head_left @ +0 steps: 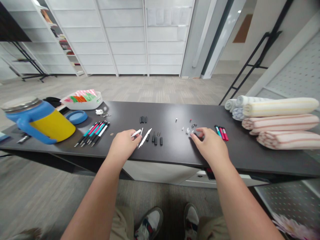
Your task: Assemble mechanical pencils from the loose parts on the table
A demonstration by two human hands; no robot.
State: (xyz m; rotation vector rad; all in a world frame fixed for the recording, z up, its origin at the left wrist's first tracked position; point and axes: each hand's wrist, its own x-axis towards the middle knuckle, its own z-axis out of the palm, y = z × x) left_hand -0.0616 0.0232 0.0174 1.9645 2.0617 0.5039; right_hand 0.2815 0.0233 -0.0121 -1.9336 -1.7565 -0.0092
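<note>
My left hand (123, 145) is closed on a white pen barrel (136, 133), held between thumb and fingers over the table. Beside its fingertips lie several thin white ink refills (145, 138). Just right of them are short black pen parts (155, 141) and small springs (158, 134). My right hand (211, 143) is low over the table with thumb and index finger apart, at the edge of a group of small clear-white pieces (187, 131). Tiny metal pieces (194, 125) lie just beyond its fingertips. Red and teal pen barrels (221, 132) rest to its right.
Assembled pens (92, 133) lie in a row at left, near a tipped yellow and blue mug (52, 123), its blue lid (76, 117) and a white basket (86, 104). Black pieces (143, 119) sit farther back. Rolled towels (280, 120) are stacked at right on the dark table (125, 111).
</note>
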